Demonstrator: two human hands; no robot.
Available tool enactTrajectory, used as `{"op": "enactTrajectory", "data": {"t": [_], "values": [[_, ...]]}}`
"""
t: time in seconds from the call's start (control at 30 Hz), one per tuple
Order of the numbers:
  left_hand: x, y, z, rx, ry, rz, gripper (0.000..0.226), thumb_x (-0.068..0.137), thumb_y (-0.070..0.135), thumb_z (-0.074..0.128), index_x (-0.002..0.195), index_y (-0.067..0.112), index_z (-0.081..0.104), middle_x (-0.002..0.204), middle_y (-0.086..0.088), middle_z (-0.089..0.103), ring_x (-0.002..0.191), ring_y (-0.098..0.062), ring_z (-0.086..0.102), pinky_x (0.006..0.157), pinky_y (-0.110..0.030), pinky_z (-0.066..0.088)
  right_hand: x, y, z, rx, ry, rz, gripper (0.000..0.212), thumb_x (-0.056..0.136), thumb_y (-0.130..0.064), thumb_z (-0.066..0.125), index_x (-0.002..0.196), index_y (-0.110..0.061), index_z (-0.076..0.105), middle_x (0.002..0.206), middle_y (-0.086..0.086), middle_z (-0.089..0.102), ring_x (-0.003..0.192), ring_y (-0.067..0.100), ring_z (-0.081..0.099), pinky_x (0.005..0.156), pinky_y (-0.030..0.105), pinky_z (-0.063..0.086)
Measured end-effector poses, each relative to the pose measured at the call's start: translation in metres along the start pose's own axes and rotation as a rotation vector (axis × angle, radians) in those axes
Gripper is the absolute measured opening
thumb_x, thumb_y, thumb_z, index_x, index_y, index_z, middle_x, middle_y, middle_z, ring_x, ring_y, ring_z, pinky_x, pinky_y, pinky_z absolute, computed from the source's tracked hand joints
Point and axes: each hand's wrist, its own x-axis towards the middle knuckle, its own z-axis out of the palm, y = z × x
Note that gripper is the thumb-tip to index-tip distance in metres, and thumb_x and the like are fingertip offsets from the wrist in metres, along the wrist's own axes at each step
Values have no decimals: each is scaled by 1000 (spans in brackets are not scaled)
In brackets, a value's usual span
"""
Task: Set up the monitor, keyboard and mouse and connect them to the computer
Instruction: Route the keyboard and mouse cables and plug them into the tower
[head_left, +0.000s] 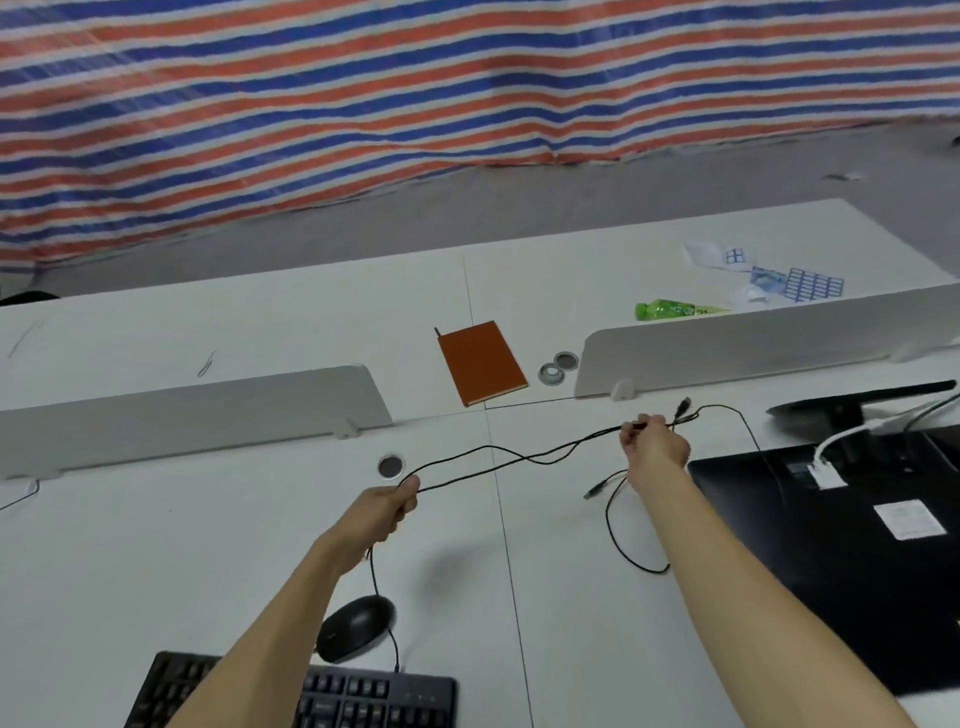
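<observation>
Two thin black cables (519, 456) stretch above the white desk (208, 530) between my hands. My left hand (387, 512) grips them at the left, and a strand drops from it to the black mouse (356, 626). My right hand (655, 444) pinches them near their ends, where a USB plug (684, 404) sticks up. Another plug (595, 491) and a cable loop lie on the desk below that hand. The black keyboard (363, 699) sits at the near edge, partly under my left arm. The black monitor (852, 551) lies face down at the right with a white cable (836, 440) plugged in.
An orange notebook (480, 362) lies beyond the middle gap between two low white dividers (197, 410). Cable grommets (390, 466) are set into the desk. A green bottle (670, 310) and papers (769, 275) lie behind the right divider. A striped tarp (363, 104) hangs at the back.
</observation>
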Motion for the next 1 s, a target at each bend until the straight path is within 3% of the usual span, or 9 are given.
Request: {"op": "enactTrajectory", "data": {"t": [0.13,0.2,0.3,0.4,0.5,0.57,0.73,0.87,1.0], "values": [[5,-8,1,58,9,-66,41,99,50,52,74,18,49,65,5,38,54,-12,28,52,-24,22,2,16,-12,-19,32,42,28,101,-15,43,76,-8,53,73,5,52,52,14,49,40,18,44],[6,-8,1,6,-24,-107,40,100,47,52,72,19,45,61,5,34,51,-13,24,50,-24,19,-5,28,-18,-123,6,143,22,101,-27,53,91,-8,54,89,6,51,61,17,53,55,21,55],[6,5,8,29,-130,-91,39,101,43,50,72,19,40,59,5,31,50,-13,21,49,-26,18,-28,63,-23,-438,-157,380,56,86,-56,69,115,-12,50,104,7,50,72,23,59,62,31,56],[4,18,29,306,-253,-37,39,102,46,47,75,17,47,64,3,39,51,-13,29,47,-22,25,-69,97,-18,-744,-518,611,93,69,-81,65,116,0,65,106,9,73,88,27,69,72,34,53],[-3,18,48,407,-356,10,33,103,47,44,85,22,58,71,6,48,60,-13,36,53,-21,31,-105,117,-1,-864,-682,624,64,84,-66,63,106,-7,73,94,5,77,95,24,70,84,36,51],[-10,12,48,421,-341,69,30,103,47,44,90,25,61,74,9,53,66,-11,44,60,-21,37,-113,129,7,-686,-577,517,31,99,-34,57,89,-6,65,77,6,72,77,27,66,77,36,52],[-24,-55,15,506,-50,52,41,93,56,56,69,22,55,63,11,59,64,-11,54,62,-27,39,-89,129,8,-122,-237,360,33,99,2,28,71,-10,40,54,9,38,48,21,37,62,38,48],[-42,-124,-1,773,-7,-14,43,89,67,49,81,27,63,72,11,65,78,-13,62,73,-29,45,-65,140,-19,-385,-117,276,30,100,-13,27,71,-16,32,54,0,29,32,12,23,35,18,22],[-52,-165,2,886,31,102,37,94,61,47,84,27,58,84,9,62,95,-19,57,77,-34,39,-57,168,-54,-772,-21,111,46,101,-47,38,68,-15,38,61,3,36,48,18,30,39,22,27]]}}
